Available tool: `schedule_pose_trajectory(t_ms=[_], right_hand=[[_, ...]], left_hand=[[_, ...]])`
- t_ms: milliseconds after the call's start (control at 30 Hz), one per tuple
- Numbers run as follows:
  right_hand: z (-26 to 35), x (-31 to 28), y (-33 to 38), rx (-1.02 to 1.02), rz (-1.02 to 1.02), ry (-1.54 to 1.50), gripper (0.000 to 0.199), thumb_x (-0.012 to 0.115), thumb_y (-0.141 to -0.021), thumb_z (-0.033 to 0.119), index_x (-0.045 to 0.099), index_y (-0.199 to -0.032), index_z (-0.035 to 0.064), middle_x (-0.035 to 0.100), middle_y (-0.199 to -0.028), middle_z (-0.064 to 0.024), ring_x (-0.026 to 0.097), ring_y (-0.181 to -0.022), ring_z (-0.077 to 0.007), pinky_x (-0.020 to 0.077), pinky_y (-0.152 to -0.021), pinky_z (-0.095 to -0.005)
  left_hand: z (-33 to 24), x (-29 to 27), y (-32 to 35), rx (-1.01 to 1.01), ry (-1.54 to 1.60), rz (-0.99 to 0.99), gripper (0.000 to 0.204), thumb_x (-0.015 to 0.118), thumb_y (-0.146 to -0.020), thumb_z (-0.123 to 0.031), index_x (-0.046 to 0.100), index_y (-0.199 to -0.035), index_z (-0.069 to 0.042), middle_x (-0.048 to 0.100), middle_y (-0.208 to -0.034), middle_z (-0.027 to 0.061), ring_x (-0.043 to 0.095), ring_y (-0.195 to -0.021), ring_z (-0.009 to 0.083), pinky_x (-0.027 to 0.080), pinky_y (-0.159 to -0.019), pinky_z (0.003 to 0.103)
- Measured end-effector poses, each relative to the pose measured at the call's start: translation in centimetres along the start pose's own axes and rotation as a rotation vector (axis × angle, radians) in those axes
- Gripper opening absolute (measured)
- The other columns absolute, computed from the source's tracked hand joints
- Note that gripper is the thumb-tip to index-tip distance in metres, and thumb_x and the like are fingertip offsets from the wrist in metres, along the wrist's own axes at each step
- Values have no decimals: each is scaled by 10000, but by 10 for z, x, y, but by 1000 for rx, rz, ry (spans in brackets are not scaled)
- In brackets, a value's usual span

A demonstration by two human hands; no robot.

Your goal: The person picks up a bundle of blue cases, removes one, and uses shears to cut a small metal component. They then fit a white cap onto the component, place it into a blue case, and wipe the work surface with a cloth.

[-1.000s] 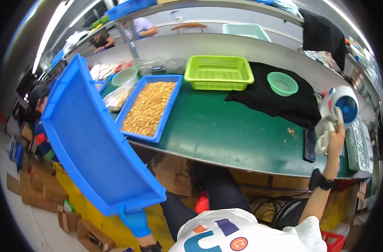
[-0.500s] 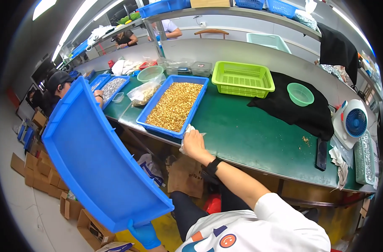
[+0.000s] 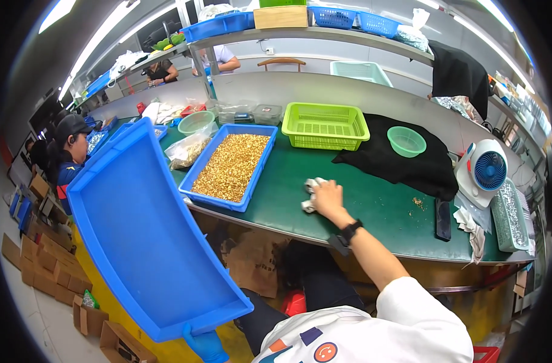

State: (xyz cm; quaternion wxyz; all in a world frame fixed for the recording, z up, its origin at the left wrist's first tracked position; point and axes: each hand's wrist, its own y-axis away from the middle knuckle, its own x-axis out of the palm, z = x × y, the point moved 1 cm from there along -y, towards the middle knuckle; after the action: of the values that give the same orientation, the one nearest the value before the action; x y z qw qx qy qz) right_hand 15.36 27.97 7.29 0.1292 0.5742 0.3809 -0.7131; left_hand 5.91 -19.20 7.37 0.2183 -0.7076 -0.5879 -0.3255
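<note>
In a blue glove, my left hand (image 3: 204, 345) grips the lower edge of a large blue plastic tray (image 3: 146, 236), which is tilted up beside the table with its bare inside showing. My bare right hand (image 3: 328, 198), a black watch on its wrist, presses a crumpled white cloth (image 3: 311, 193) on the green tabletop (image 3: 276, 212). Left of that hand sits a blue tray (image 3: 244, 199) filled with small gold-coloured pieces (image 3: 230, 166). A few gold bits (image 3: 418, 203) lie loose on the table to the right.
Behind are a lime-green basket (image 3: 325, 125) and a black cloth (image 3: 379, 169) bearing a green bowl (image 3: 406, 141). A fan (image 3: 489, 168), a black phone-like slab (image 3: 443, 219) and a mesh-like tray (image 3: 510, 215) stand right. A co-worker (image 3: 70, 151) is at left; cardboard boxes (image 3: 52, 260) lie on the floor.
My right hand with the cloth has moved from the gold-filled tray's near corner rightward onto the tabletop. My left hand still holds the tray, little moved. The view has shifted somewhat.
</note>
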Motion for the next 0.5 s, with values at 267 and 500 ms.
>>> schedule_pose_trajectory(t_ms=[267, 500], right_hand=[[-174, -65, 107, 271, -36, 215, 352, 551, -718, 105, 591, -1067, 94, 563, -1048, -103, 529, -936, -300, 437, -762, -416], [-103, -113, 63, 71, -173, -343, 406, 503, -684, -41, 564, -1074, 53, 549, -1068, -143, 539, -972, -318, 452, -840, -383]], left_hand=[[5, 9, -5, -143, 50, 1, 587, 529, -792, -265, 333, -1307, -61, 420, -1258, 116, 423, -1136, 268, 360, -940, 424], [13, 12, -16, -156, 21, -20, 596, 540, -764, -316, 370, -1278, -67, 441, -1219, 112, 436, -1112, 278, 378, -899, 446]])
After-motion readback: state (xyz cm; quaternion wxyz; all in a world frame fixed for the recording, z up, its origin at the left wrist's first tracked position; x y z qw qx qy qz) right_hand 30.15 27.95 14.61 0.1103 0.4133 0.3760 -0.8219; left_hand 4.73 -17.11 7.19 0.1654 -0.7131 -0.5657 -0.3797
